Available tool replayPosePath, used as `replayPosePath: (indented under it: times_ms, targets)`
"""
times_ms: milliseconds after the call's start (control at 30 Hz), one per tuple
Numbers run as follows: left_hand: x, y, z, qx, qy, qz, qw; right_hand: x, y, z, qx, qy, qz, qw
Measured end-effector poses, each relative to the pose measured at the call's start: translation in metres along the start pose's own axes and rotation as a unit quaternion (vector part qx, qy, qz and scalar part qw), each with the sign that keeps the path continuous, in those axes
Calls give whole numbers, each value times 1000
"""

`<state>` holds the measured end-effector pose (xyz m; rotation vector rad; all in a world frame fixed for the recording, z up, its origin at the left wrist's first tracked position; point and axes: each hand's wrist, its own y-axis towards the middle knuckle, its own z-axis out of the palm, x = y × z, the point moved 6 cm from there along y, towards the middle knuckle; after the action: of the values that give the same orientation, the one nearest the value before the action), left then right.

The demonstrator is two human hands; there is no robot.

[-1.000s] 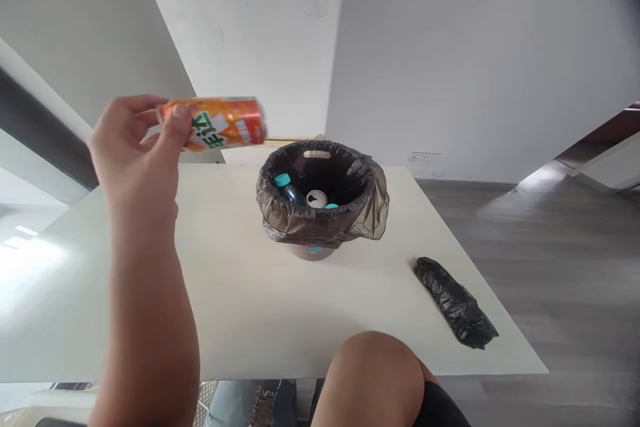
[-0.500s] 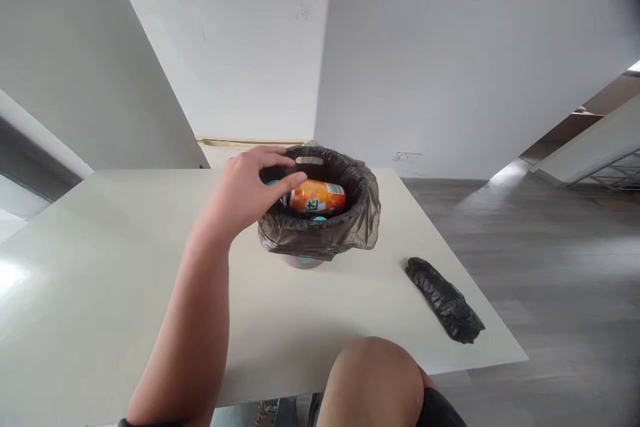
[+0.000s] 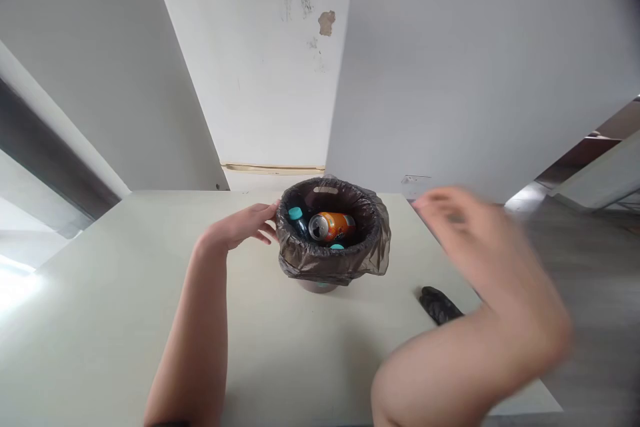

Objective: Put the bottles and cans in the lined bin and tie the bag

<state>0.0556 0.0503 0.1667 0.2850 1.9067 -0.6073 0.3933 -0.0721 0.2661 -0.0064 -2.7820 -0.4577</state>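
A small bin [image 3: 319,287] lined with a dark plastic bag [image 3: 330,267] stands on the pale table. Inside lie an orange drink can [image 3: 341,225], on its side with its top toward the left, and a dark bottle with a teal cap [image 3: 296,213]. A second teal cap [image 3: 337,247] shows near the front rim. My left hand [image 3: 245,223] is at the bin's left side, fingers apart, fingertips against the bag's edge. Smeared by motion, my right hand [image 3: 460,220] is raised to the right of the bin, and its grip is unclear.
A rolled bundle of black plastic bags [image 3: 438,305] lies at the table's right, partly hidden by my right arm. Behind the table [image 3: 270,333] stands a white fridge [image 3: 255,67] against a grey wall. Grey floor [image 3: 575,247] lies beyond the table's right edge.
My left hand has let go of the orange can and moved out to the bin's left side. The can now lies turned in the bin. My right hand has come into view.
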Motion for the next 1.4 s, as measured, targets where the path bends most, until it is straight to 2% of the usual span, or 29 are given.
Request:
replayPosePath:
  times_ms: [67, 133, 233, 333, 400, 467, 533, 633, 733, 800, 933, 1000, 1067, 1100, 1167, 1200, 1267, 1300, 1367, 1400]
  targets:
    - [-5, 0, 2, 22, 21, 21, 999, -26, 15, 34, 132, 11, 96, 987]
    - [-12, -4, 2, 24, 61, 51, 997, -48, 28, 63, 211, 64, 168, 961]
    - [-18, -10, -5, -3, 64, 89, 994, -53, 48, 88, 218, 238, 159, 933]
    - [-15, -14, -18, -72, -14, 97, 993, -39, 54, 93, 219, 361, 100, 901]
    - [-11, -18, -30, -147, -56, 89, 984, -31, 55, 81, 168, 423, 76, 887]
    - [-12, -26, -39, -213, -67, 89, 971, -25, 54, 63, 90, 491, 71, 864]
    - [-19, -35, -42, -244, -75, 102, 961, -22, 50, 47, 25, 543, 76, 836]
    - [-35, -45, -41, -261, -136, 153, 943, -21, 47, 31, -29, 594, 81, 800]
    - [-44, -52, -47, -322, -177, 213, 905, -27, 48, 26, -67, 650, 72, 754]
    - [-46, -57, -53, -375, -168, 242, 879, -35, 49, 25, -105, 662, 68, 739]
    - [-47, -69, -60, -472, -116, 258, 835, -55, 41, 20, -247, 598, 104, 756]
    - [-48, -78, -63, -519, -72, 242, 816, -63, 33, 16, -317, 523, 137, 779]
    - [-47, -87, -68, -559, -22, 210, 802, -66, 29, 14, -343, 441, 164, 813]
    - [-44, -90, -72, -570, 10, 182, 801, -67, 28, 15, -337, 403, 176, 832]
    - [-33, -86, -81, -538, 100, 92, 832, -71, 30, 17, -304, 337, 201, 868]
    - [-24, -80, -84, -488, 155, 35, 858, -74, 30, 18, -293, 300, 212, 883]
    - [-1, -65, -82, -315, 257, -84, 910, -84, 30, 18, -276, 205, 230, 910]
    - [10, -59, -76, -216, 286, -127, 925, -90, 31, 20, -253, 157, 233, 926]
    - [23, -51, -60, -69, 293, -145, 943, -101, 35, 35, -139, 89, 226, 960]
    - [22, -46, -51, -26, 278, -115, 953, -105, 36, 47, -54, 77, 218, 971]
